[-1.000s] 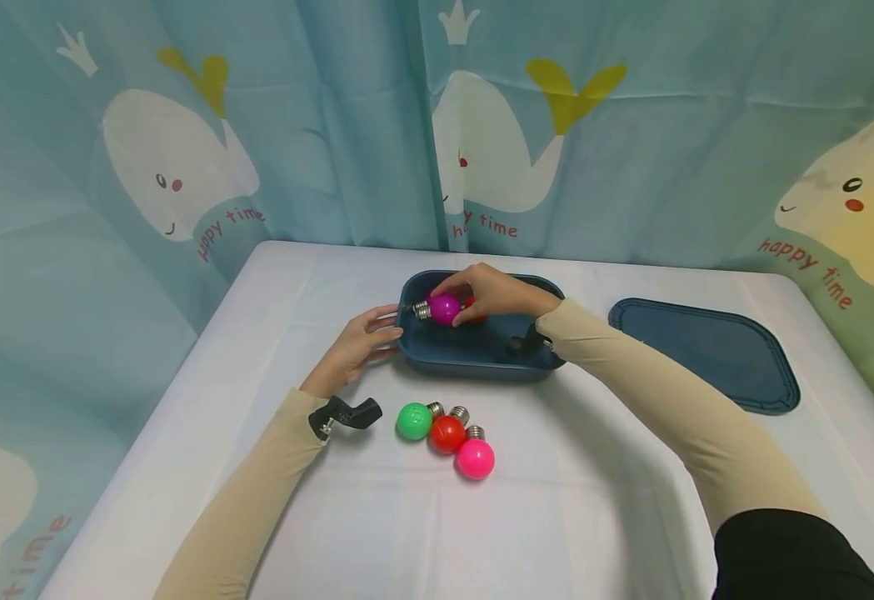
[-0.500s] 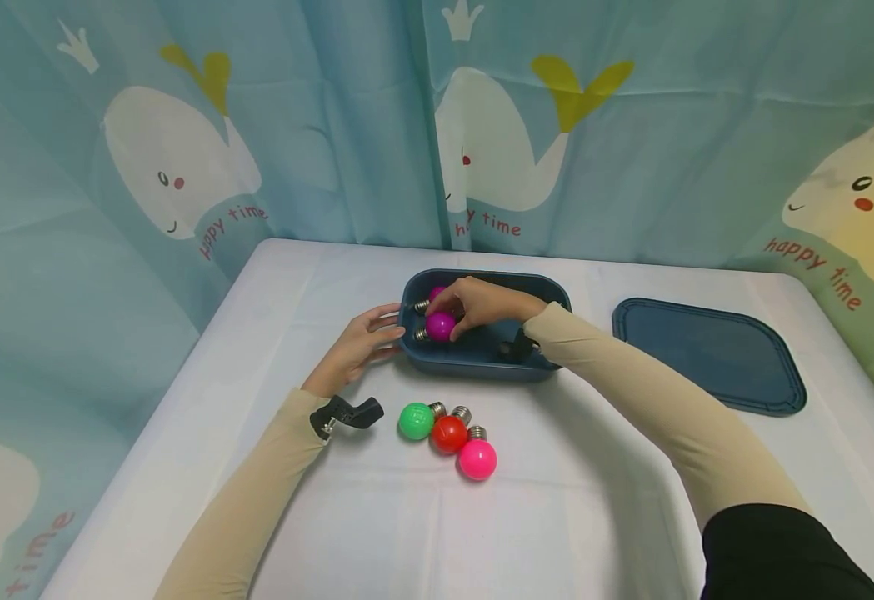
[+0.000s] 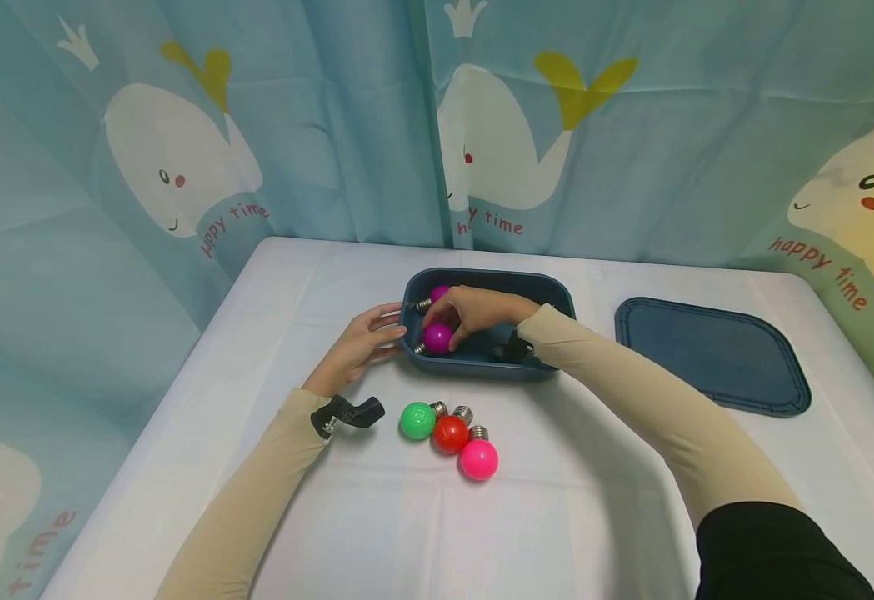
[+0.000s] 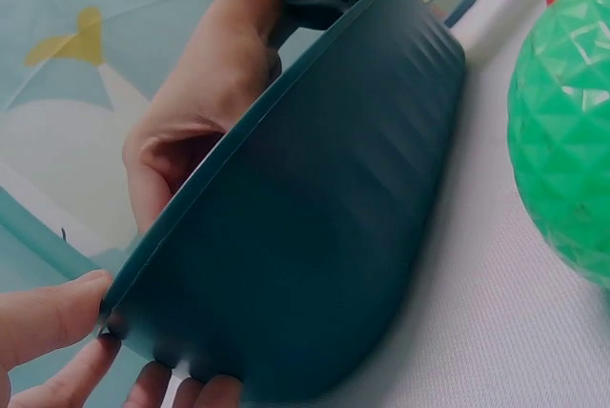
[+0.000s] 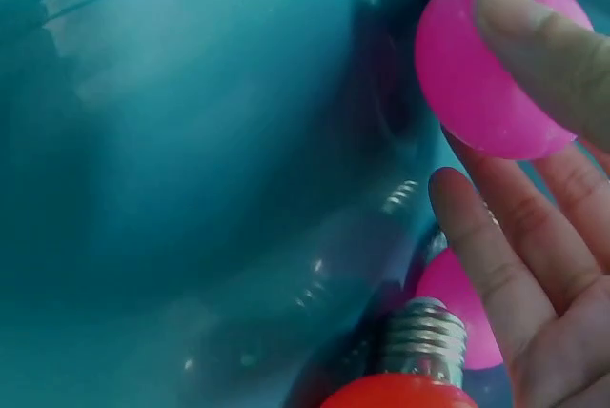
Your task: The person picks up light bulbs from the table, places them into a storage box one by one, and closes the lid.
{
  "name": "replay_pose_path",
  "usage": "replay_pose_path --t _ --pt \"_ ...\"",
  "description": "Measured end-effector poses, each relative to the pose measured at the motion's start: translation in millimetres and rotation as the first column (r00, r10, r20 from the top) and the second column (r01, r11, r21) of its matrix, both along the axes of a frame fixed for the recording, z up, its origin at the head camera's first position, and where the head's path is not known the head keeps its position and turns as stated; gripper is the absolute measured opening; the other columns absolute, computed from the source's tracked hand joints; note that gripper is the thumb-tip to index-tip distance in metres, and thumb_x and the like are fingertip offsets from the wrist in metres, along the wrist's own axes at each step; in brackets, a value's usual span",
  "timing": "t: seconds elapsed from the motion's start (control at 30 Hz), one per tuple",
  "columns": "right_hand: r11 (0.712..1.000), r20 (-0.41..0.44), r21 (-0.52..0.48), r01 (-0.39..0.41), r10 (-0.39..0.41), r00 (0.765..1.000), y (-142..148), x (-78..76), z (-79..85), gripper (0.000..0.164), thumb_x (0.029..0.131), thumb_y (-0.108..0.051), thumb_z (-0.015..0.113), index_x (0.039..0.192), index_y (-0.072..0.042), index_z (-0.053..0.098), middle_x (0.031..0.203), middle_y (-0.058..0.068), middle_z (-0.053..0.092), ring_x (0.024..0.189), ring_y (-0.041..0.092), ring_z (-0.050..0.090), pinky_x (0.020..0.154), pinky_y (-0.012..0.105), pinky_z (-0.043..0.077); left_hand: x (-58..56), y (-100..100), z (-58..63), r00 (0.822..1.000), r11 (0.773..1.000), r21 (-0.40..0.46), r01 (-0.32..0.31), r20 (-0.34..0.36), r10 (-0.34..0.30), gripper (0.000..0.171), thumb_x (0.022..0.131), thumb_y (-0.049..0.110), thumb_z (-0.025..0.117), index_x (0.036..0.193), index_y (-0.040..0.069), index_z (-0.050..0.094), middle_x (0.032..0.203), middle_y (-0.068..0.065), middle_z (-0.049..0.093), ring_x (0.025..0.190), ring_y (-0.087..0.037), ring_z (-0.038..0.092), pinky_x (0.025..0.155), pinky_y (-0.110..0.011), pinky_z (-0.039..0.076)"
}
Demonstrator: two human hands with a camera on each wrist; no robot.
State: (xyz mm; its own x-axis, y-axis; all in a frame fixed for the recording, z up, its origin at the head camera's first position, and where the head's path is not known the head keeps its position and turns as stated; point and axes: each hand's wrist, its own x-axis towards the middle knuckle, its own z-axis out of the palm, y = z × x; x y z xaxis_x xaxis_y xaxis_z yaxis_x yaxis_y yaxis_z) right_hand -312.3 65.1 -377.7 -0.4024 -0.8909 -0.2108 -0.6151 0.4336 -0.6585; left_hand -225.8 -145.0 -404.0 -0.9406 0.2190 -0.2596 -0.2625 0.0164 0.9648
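In the head view my right hand (image 3: 481,307) reaches into a dark blue box (image 3: 481,369). It pinches a purple light bulb (image 3: 437,338) near the box's left end, the metal screw base pointing left. The right wrist view shows the thumb over the round part of this bulb (image 5: 503,65) and fingers beneath. Another purple bulb (image 5: 459,308) and a red bulb (image 5: 400,391) lie in the box beside the fingers. My left hand (image 3: 359,348) touches the box's left end from outside, fingers spread and fairly straight, fingertips along the outer wall and rim.
In front of the box, a green bulb (image 3: 417,421), a red bulb (image 3: 451,435) and a pink bulb (image 3: 478,460) lie close together on the white tablecloth (image 3: 556,517). A flat dark blue lid (image 3: 714,354) lies to the right. A curtain (image 3: 347,125) hangs behind the table.
My right hand has moved the held purple bulb toward the near left corner of the box and lower, uncovering another purple bulb behind it. The left hand stays at the box's end.
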Motion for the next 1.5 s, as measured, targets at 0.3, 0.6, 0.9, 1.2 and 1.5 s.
replay_pose_path --t 0.3,0.6,0.9,1.2,1.5 --pt "1.000 0.074 0.004 -0.004 0.004 0.997 -3.2 -1.7 -2.8 0.048 0.074 0.002 0.075 0.120 -0.001 0.061 0.123 0.015 0.063 0.117 0.027 0.059 0.099 0.035 0.049 0.6 0.1 0.7 1.000 1.000 0.006 -0.002 -0.003 0.002 0.055 0.093 0.001 0.052 0.145 0.003 0.032 0.147 -0.021 0.038 0.129 -0.036 0.044 0.106 -0.050 0.040" --pt "1.000 0.127 0.014 0.000 -0.001 0.992 -1.8 -2.7 -6.4 0.055 0.073 0.001 0.076 0.125 -0.001 0.057 0.129 0.015 0.059 0.122 0.028 0.055 0.101 0.036 0.047 0.2 0.7 0.3 1.000 1.000 0.000 -0.006 0.000 0.006 0.055 0.093 0.001 0.052 0.145 0.003 0.032 0.147 -0.021 0.038 0.129 -0.035 0.045 0.106 -0.050 0.040" --pt "0.998 0.166 -0.054 -0.011 0.019 0.986 7.0 -6.0 2.3 0.064 0.075 -0.002 0.076 0.133 -0.001 0.050 0.133 0.015 0.056 0.119 0.025 0.057 0.101 0.033 0.048 0.9 1.4 0.2 1.000 1.000 0.010 0.000 -0.003 0.000 0.055 0.093 0.001 0.051 0.144 0.003 0.032 0.146 -0.021 0.038 0.123 -0.028 0.049 0.106 -0.049 0.040" --pt "0.993 0.135 -0.117 -0.016 0.032 0.990 23.9 4.3 24.2 0.068 0.076 -0.003 0.075 0.137 0.001 0.045 0.136 0.018 0.053 0.121 0.031 0.055 0.104 0.043 0.044 1.8 1.1 1.3 1.000 1.000 0.010 -0.006 0.008 0.006 0.055 0.094 0.002 0.052 0.145 0.003 0.031 0.147 -0.021 0.036 0.130 -0.037 0.042 0.107 -0.050 0.039" --pt "0.994 0.080 -0.104 -0.017 0.026 0.996 50.0 30.5 52.9 0.071 0.076 -0.014 0.078 0.137 -0.002 0.045 0.137 0.015 0.052 0.124 0.027 0.053 0.105 0.043 0.043 -0.6 0.9 1.0 1.000 1.000 0.001 -0.002 0.014 0.002 0.056 0.094 0.002 0.051 0.146 0.004 0.029 0.149 -0.021 0.034 0.133 -0.037 0.040 0.107 -0.049 0.039"
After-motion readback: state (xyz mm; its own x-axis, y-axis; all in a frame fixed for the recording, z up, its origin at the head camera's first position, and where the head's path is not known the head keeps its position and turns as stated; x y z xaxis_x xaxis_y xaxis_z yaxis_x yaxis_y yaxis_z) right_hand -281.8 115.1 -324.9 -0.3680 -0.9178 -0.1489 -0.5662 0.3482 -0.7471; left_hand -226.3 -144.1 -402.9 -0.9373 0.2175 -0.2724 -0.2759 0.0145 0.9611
